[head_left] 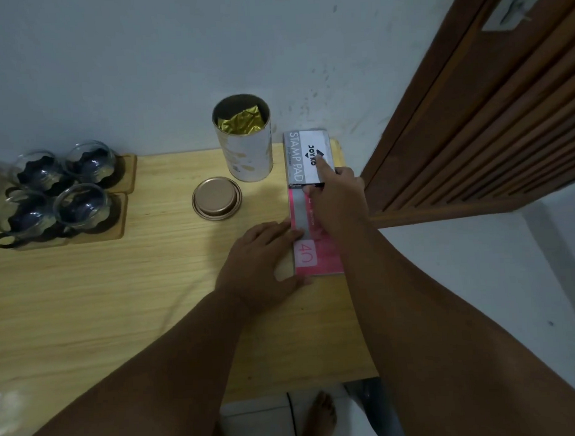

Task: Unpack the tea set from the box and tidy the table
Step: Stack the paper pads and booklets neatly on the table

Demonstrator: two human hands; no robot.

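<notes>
Several glass tea cups (62, 189) with dark holders stand on wooden coasters at the table's back left. An open white tea tin (243, 142) with gold foil inside stands at the back, its gold lid (217, 198) lying in front of it. At the right edge lies a pink box (316, 246) with a grey stamp pad box (307, 156) behind it. My left hand (264, 254) lies flat against the pink box's left side. My right hand (339, 196) rests on top of both boxes, its index finger on the stamp pad box.
The wooden table (119, 305) stands against a pale wall. A brown slatted door (471, 113) stands just right of the table. My bare foot (319, 415) shows on the tiled floor below the table's front edge.
</notes>
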